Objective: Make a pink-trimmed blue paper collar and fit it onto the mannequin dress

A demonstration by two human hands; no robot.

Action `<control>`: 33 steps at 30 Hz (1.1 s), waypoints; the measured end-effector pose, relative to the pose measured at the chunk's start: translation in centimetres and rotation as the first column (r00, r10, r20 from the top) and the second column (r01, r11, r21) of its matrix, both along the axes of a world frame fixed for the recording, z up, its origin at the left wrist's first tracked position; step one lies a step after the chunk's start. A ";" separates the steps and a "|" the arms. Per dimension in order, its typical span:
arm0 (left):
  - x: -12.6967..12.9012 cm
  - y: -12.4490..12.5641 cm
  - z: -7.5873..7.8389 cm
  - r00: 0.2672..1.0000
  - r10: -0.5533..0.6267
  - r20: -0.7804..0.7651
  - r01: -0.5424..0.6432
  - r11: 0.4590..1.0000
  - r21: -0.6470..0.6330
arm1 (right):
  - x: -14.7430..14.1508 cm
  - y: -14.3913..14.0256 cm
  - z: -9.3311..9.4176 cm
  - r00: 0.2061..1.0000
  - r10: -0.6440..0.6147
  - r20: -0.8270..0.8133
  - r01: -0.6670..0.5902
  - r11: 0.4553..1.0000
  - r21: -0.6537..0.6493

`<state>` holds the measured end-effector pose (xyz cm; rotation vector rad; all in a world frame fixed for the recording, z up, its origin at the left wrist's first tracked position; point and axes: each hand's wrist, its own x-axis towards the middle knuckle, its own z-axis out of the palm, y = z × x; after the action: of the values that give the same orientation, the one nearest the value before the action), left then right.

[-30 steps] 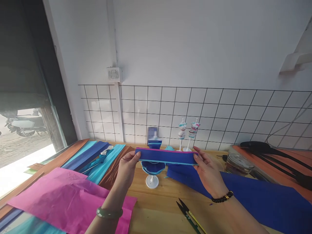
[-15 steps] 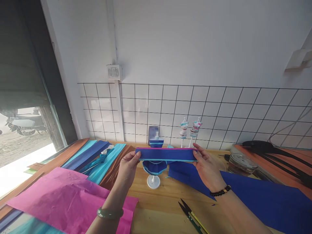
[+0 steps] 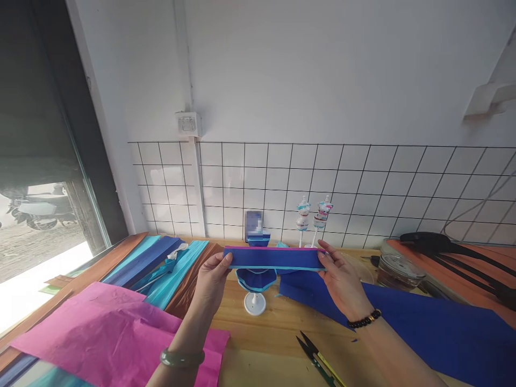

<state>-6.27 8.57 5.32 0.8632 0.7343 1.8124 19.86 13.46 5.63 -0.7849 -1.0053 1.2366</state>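
Paper in layers, blue with a pink upper edge and a cyan lower edge, is folded into a long flat strip [image 3: 276,258] and is held level above the middle of the worktop [image 3: 266,344], close to its rear edge. One end of it is pinched by the left hand [image 3: 212,277] and the other by the right hand [image 3: 341,277], each grip closed on the strip between thumb and fingers. The folding and layering of the strip appear finished, judged by its even edges. Directly below it a small dress form [image 3: 255,282] on a white foot is seen already wearing a blue, cyan-trimmed skirt; the strip is not yet joined to it, so fitting seems to be left. Two dressed mannequins [image 3: 312,215] are placed at the rear edge by the tiles. A blue sheet [image 3: 435,328] is spread toward the right edge, pink tissue [image 3: 113,333] toward the near left corner, and thread snips [image 3: 318,360] are left near the front edge, untouched.
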 end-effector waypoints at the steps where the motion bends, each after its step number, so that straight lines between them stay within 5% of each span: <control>1: 0.0 0.0 0.0 1.000 -0.002 -0.003 0.002 1.000 -0.001 | 0.0 0.0 0.1 1.000 -0.004 -0.002 0.004 1.000 0.003; 33: -0.7 0.3 -0.8 0.994 0.045 -0.097 -0.050 0.997 -0.051 | -1.9 3.9 -0.1 0.999 0.014 -0.030 -0.014 1.000 -0.003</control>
<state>-6.94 8.90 4.47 0.9091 0.8670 1.7948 18.00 17.38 5.49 -0.7606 -0.9868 1.2589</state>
